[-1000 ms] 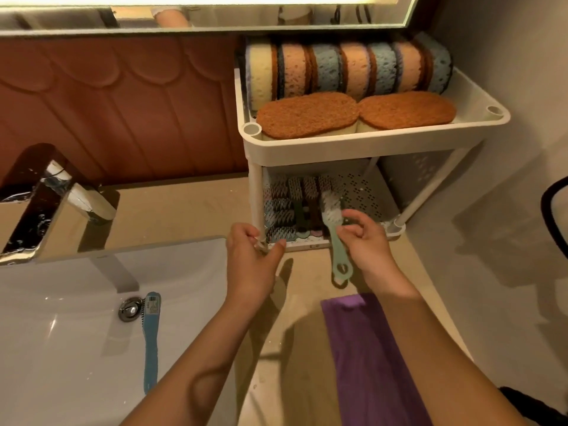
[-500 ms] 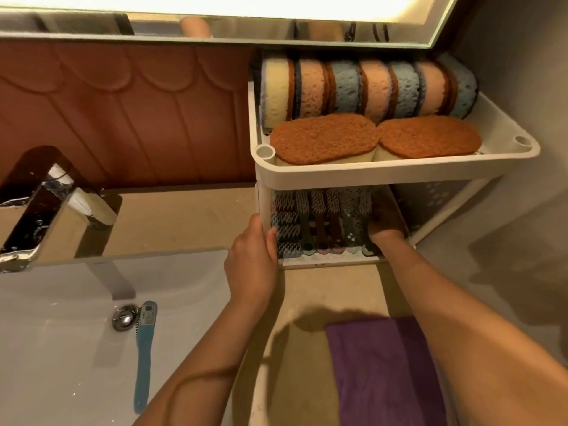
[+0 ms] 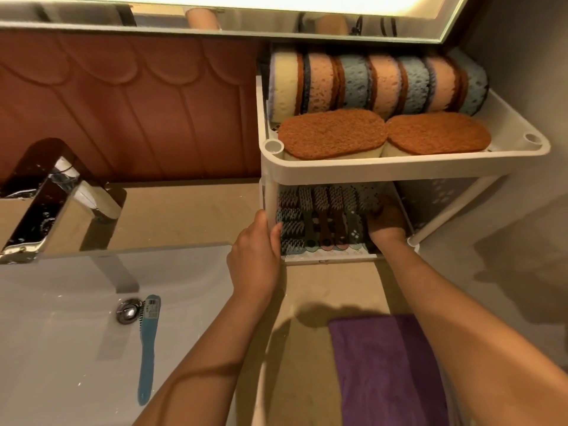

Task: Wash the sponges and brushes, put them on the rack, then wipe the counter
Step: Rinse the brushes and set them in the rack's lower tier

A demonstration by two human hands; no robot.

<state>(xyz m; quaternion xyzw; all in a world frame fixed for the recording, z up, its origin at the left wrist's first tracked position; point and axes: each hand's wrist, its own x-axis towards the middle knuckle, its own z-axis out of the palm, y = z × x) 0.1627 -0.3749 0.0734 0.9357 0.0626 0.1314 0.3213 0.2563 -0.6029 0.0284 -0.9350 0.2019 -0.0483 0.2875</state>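
The left hand (image 3: pixel 253 256) grips the front post of the rack (image 3: pixel 384 170), with its fingers curled round it. The right hand (image 3: pixel 384 221) is deep inside the lower shelf, in shadow, and I cannot tell whether it is open or holds something. Between the two hands lies the row of brushes (image 3: pixel 319 219), packed side by side. Above both hands, on the upper shelf, are the sponges (image 3: pixel 368 84).

One blue brush (image 3: pixel 149 342) lies in the sink (image 3: pixel 55 348), to the left of the left hand, so I judge the washing is not finished. The purple cloth (image 3: pixel 387 370) lies on the bench (image 3: pixel 184 210), nearer to the person than the right hand.

The risk is the crowded shelf. When the right hand comes out, it may catch a neighbouring brush and drag it out. The rack may also shift if the left hand lets go.
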